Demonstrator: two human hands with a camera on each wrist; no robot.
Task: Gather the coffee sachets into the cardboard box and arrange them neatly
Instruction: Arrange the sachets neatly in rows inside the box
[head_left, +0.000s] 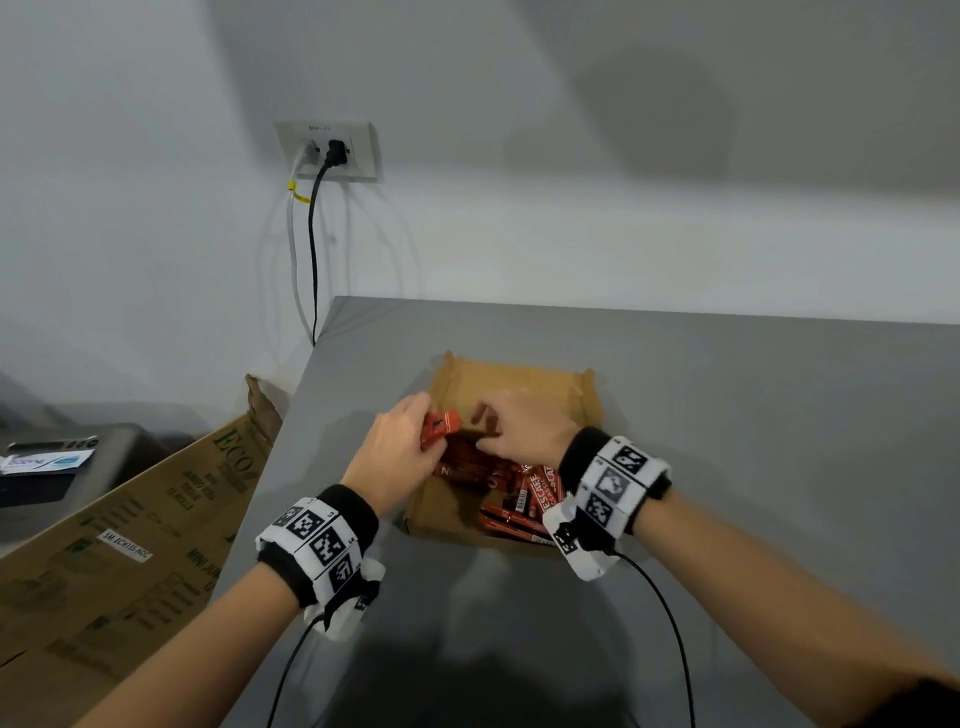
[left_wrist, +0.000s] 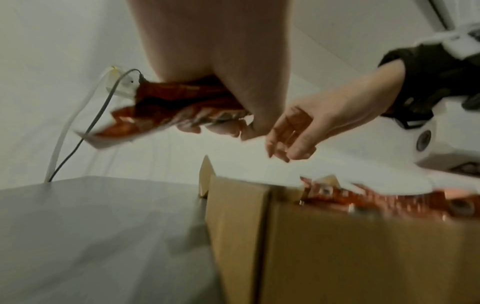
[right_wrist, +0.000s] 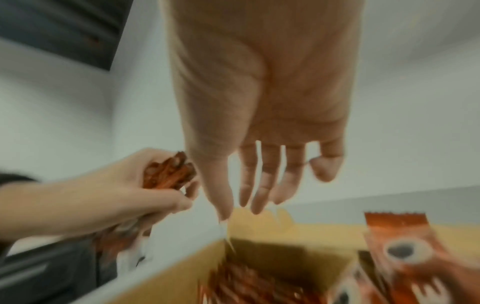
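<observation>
I am holding a bundle of coffee sachets in my left hand, fingers curled tight around it, just over the left wall of the cardboard box. My right hand is hovering over the middle of the box, fingers loosely spread and holding nothing, close beside the bundle but not touching it as far as I can tell.

I am judging this to be the arranging step: the gathering looks mostly done, since no sachets are showing on the grey surface around the box. The next move is probably calling for my right hand to steady or square the bundle's free ends, then for both hands to lower it into the bare far half of the box, long edges parallel to a wall.

Inside the box, loose sachets are lying jumbled toward its near side, some overlapping, one or two tilting up against the near-right wall. The far floor of the box is showing bare cardboard. Those loose ones are looking slippery and likely to slide when nudged.
</observation>
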